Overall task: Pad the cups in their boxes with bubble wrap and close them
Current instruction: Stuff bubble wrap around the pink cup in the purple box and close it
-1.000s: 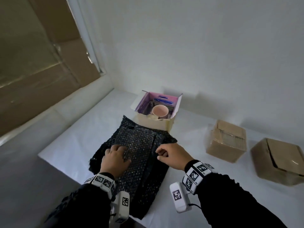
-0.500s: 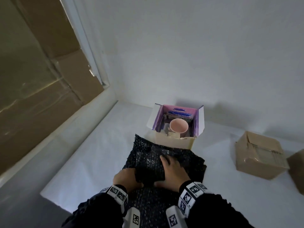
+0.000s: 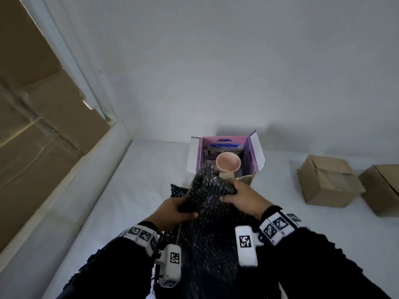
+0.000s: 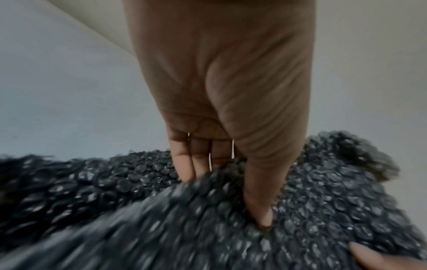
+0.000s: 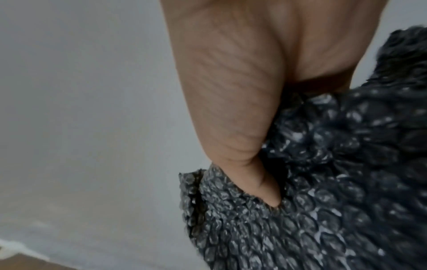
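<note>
A pink cup (image 3: 228, 162) stands in an open box (image 3: 254, 156) with a purple printed inside, at the back middle of the table. In front of it a folded bundle of black bubble wrap (image 3: 208, 192) is lifted off the table, its top just reaching the box's near side. My left hand (image 3: 176, 211) grips the bundle's left side, thumb on top; the left wrist view shows the bubble wrap (image 4: 208, 219) pinched between thumb and fingers. My right hand (image 3: 241, 197) grips the right side, and its thumb presses into the bubble wrap (image 5: 323, 182).
Two closed brown cardboard boxes sit to the right, one (image 3: 328, 182) nearer the middle and one (image 3: 382, 188) at the frame edge. More black bubble wrap (image 3: 178, 189) lies on the white table (image 3: 138, 180). A wall ledge and cardboard-covered window run along the left.
The flat bubble wrap sheet was folded over, gathered into a bundle and lifted toward the open box. Both hands went from pressing on it to gripping its sides.
</note>
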A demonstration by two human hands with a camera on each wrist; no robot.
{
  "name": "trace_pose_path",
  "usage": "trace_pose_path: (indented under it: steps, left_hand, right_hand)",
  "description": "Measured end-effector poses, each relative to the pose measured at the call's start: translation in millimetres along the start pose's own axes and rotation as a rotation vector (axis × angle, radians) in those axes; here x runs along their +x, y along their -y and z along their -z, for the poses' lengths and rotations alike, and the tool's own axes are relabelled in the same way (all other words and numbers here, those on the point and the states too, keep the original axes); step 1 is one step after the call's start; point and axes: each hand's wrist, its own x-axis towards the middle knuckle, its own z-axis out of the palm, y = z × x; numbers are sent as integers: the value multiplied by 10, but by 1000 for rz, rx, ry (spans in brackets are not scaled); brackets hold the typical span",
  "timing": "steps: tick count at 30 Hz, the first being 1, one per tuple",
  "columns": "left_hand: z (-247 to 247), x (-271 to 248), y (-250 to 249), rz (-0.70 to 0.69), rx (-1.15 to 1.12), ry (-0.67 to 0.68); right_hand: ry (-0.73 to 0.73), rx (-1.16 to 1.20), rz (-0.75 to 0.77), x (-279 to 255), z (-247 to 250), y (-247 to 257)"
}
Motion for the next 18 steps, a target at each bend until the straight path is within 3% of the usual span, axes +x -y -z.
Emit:
trace_pose_path:
  steps: [5,9,11,14,18]
  left_hand:
    - [74,15,-281,7,-240,139]
    - [178,47,-414,86,-168,295]
    - [205,68,-462,156,-179,246]
    - [242,175,-548,186,-299,48]
    - [290,278,-777,183,-685,-48]
  right_hand:
    - [-196,88,95,28,263,194]
    - [-363,366,213,67,338,330]
    - [-430,317,296,108,369,343]
    - [-506,-7,426,99,353,381]
    - [-354,-209,569,105,223,348]
